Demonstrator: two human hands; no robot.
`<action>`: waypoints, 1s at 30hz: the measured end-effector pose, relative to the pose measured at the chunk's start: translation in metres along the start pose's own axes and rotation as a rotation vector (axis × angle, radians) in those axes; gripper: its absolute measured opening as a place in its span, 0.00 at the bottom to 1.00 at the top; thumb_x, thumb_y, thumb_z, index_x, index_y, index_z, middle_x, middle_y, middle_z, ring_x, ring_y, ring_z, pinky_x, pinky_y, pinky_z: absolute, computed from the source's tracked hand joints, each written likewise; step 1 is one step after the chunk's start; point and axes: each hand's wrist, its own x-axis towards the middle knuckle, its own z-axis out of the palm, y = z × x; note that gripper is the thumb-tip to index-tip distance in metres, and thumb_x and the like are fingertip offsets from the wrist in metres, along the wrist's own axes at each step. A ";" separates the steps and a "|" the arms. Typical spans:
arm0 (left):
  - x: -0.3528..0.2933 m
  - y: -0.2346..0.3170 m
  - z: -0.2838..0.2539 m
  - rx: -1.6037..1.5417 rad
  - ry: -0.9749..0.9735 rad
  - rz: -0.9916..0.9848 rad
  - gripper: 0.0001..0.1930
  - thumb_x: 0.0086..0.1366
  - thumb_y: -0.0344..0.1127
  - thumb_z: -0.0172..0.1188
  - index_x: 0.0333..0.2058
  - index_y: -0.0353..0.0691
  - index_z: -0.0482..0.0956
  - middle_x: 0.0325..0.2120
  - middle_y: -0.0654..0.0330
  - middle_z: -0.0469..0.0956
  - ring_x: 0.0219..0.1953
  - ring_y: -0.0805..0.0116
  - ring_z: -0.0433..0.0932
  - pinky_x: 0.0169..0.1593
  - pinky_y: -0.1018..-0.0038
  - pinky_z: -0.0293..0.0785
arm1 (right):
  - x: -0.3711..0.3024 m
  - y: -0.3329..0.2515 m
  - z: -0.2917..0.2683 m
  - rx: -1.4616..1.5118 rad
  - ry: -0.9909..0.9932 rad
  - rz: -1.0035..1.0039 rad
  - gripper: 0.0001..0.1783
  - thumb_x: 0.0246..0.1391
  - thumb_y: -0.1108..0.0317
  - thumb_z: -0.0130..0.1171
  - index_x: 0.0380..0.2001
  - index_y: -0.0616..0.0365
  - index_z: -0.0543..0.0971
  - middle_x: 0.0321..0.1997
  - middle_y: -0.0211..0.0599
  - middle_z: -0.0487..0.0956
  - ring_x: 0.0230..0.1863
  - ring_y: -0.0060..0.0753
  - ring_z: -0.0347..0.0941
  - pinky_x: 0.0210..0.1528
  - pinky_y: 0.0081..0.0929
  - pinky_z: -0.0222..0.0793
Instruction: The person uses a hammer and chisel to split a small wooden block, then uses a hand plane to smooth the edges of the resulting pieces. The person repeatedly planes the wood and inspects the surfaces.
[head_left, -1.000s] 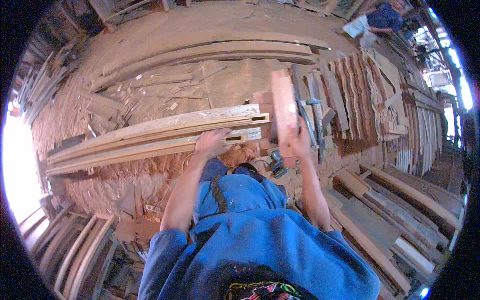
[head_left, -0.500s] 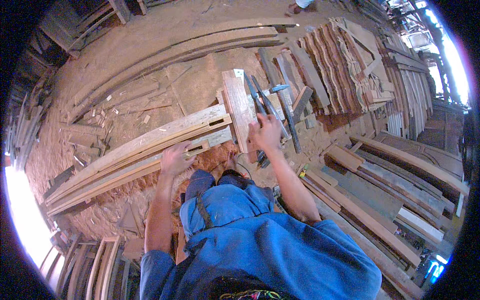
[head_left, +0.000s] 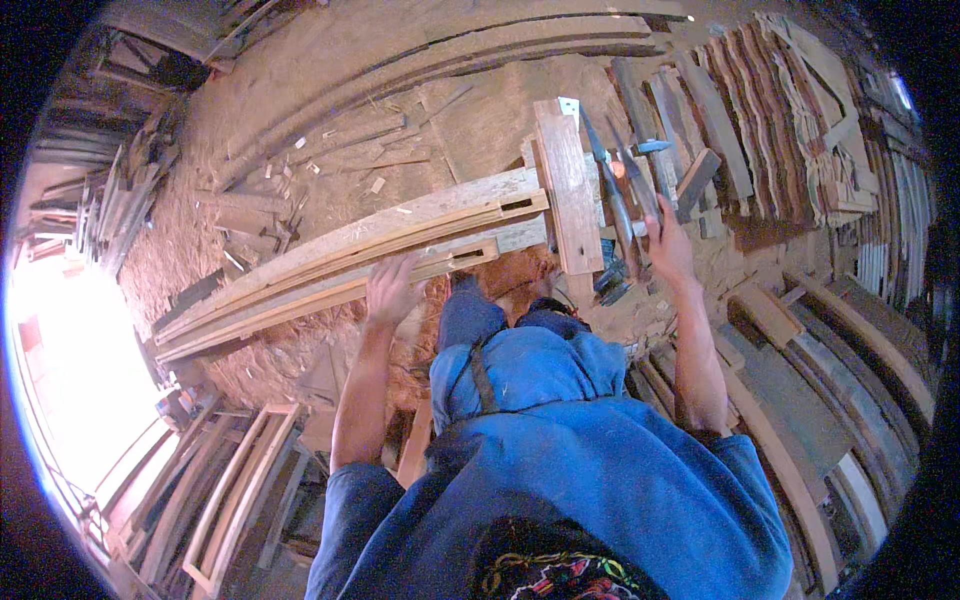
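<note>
My left hand point(head_left: 393, 290), slightly blurred, is just over a long light wooden rail point(head_left: 440, 262), its fingers apart and nothing in it. A second rail point(head_left: 480, 214) with a slot cut in its end lies alongside. Off to the right, my right hand point(head_left: 670, 248) closes around the dark handle of a hammer point(head_left: 653, 146), whose lower part it hides. Left of the hammer lie two long chisel-like tools point(head_left: 616, 200). A thick wooden block point(head_left: 567, 190) stretches crosswise beside the rail ends, with a pale metal piece point(head_left: 569, 106) at its far end.
A pale plank point(head_left: 460, 200) lies under the rails. Rough-edged boards point(head_left: 765, 130) are stacked at the far right, and long timbers point(head_left: 850, 320) fill the near right. Offcuts point(head_left: 375, 140) litter the dusty ground. Wooden frames point(head_left: 240, 490) stand at the near left.
My right hand has moved right, off the wooden block and chisel-like tools, to the hammer's handle. My left hand has drawn back from the rail's end. The view has shifted.
</note>
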 end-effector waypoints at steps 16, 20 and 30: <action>0.011 -0.069 -0.015 0.048 -0.069 0.332 0.26 0.51 0.47 0.72 0.49 0.50 0.80 0.52 0.59 0.71 0.60 0.55 0.65 0.63 0.48 0.60 | -0.247 -0.274 0.011 1.055 0.214 0.702 0.43 0.55 0.59 0.66 0.71 0.49 0.58 0.35 0.35 0.77 0.25 0.28 0.74 0.26 0.24 0.71; 0.020 -0.091 -0.010 0.048 -0.193 0.482 0.29 0.53 0.49 0.71 0.53 0.46 0.79 0.61 0.52 0.66 0.66 0.46 0.59 0.69 0.40 0.49 | -0.279 -0.343 0.043 1.233 0.235 0.893 0.47 0.45 0.56 0.69 0.67 0.54 0.60 0.30 0.40 0.77 0.20 0.27 0.72 0.24 0.25 0.70; 0.017 -0.082 0.000 -0.044 -0.217 0.583 0.22 0.55 0.48 0.67 0.45 0.43 0.79 0.66 0.51 0.60 0.73 0.45 0.49 0.72 0.37 0.39 | -0.294 -0.403 0.062 1.711 0.199 0.936 0.45 0.52 0.68 0.61 0.71 0.51 0.53 0.39 0.46 0.76 0.27 0.40 0.80 0.30 0.35 0.79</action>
